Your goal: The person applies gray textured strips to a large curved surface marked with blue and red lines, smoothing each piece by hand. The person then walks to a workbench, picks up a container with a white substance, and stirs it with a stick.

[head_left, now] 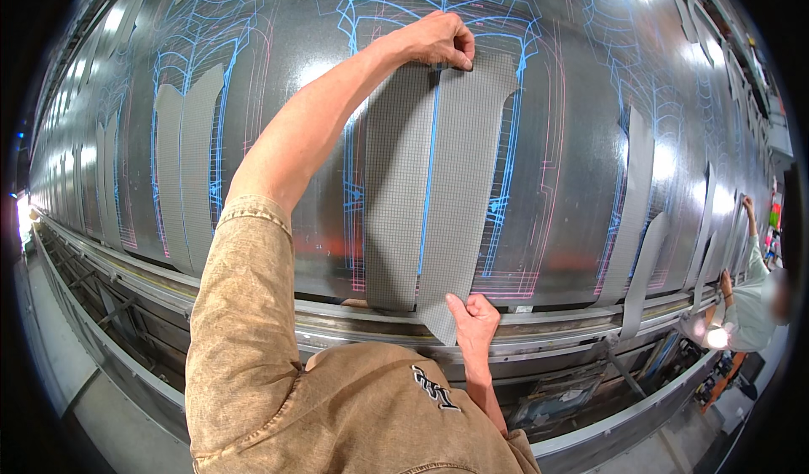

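Brown shirt [371, 407] foremost, gridded strip [468, 179] spans left fingers [462, 42] to right fingers [484, 305].

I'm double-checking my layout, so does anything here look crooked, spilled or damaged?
The grey gridded strip, with the left hand at its top and right hand near its bottom, looks out of line: its lower tip overhangs the metal rail, past the neighbouring strip's end. No spill or damage stands out.

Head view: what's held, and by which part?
The right grey gridded strip of the central pair: right hand grips its lower right edge; left hand is at its top edge, pinching or pressing unclear.
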`<control>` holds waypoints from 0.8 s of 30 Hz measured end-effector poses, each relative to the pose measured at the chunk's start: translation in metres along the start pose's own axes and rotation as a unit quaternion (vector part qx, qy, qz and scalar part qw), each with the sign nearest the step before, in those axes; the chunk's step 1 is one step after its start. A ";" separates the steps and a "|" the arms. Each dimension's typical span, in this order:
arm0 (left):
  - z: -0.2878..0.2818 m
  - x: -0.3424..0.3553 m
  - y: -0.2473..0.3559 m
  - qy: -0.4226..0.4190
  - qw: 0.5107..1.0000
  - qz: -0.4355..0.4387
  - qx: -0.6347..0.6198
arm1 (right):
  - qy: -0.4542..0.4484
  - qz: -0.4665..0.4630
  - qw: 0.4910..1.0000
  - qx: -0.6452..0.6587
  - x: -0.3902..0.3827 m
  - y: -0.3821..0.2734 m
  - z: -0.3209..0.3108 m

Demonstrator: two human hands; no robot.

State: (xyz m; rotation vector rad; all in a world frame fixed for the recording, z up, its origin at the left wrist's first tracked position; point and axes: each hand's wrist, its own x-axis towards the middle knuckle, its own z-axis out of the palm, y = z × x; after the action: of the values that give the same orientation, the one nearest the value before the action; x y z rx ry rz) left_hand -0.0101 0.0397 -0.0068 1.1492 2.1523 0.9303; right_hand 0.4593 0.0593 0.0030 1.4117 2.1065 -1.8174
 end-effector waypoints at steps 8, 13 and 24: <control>0.000 0.000 0.000 -0.006 1.000 -0.006 -0.009 | 0.005 0.007 1.000 -0.007 -0.001 -0.009 0.001; -0.001 0.000 -0.001 -0.004 1.000 0.000 -0.012 | -0.002 -0.003 1.000 -0.001 -0.001 -0.007 0.000; -0.002 0.000 0.002 -0.004 1.000 -0.020 -0.005 | -0.001 0.026 1.000 0.017 -0.001 -0.009 0.001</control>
State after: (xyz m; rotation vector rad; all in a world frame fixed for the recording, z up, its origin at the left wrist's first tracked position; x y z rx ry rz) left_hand -0.0104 0.0405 -0.0042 1.0996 2.1535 0.9172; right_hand 0.4534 0.0584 0.0105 1.4573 2.0267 -1.8427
